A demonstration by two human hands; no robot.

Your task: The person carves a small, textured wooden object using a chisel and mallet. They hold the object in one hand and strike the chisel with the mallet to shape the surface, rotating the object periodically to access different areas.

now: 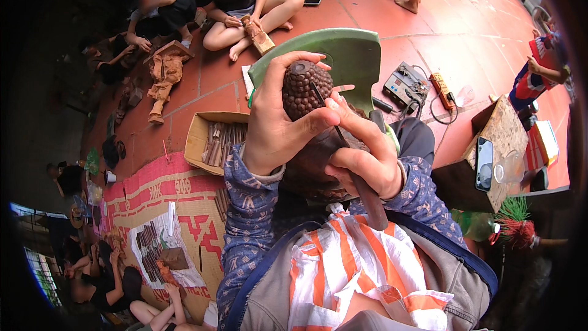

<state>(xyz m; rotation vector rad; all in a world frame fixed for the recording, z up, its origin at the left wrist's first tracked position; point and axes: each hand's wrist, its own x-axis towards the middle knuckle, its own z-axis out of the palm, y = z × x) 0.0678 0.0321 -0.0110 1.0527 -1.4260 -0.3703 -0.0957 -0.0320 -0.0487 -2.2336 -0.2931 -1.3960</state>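
A dark brown wooden carving, its rounded head (304,89) covered in small knobs, is held up in front of my chest. My left hand (272,119) is wrapped round that head, thumb along its near side. In my right hand (367,150) is a carving chisel; its wooden handle (369,203) points back toward me and its thin blade lies against the knobs. My right fingertips touch my left thumb. The carving's lower part is mostly hidden behind my hands. Beyond it stands a curved green plastic piece (352,55).
Left of me, a cardboard box (197,138) holds several chisels; more tools (147,245) lie on paper over a patterned mat (196,227). At right are a grey control box (404,86), an orange power strip (442,91) and a phone (484,162) on a block. People sit carving nearby.
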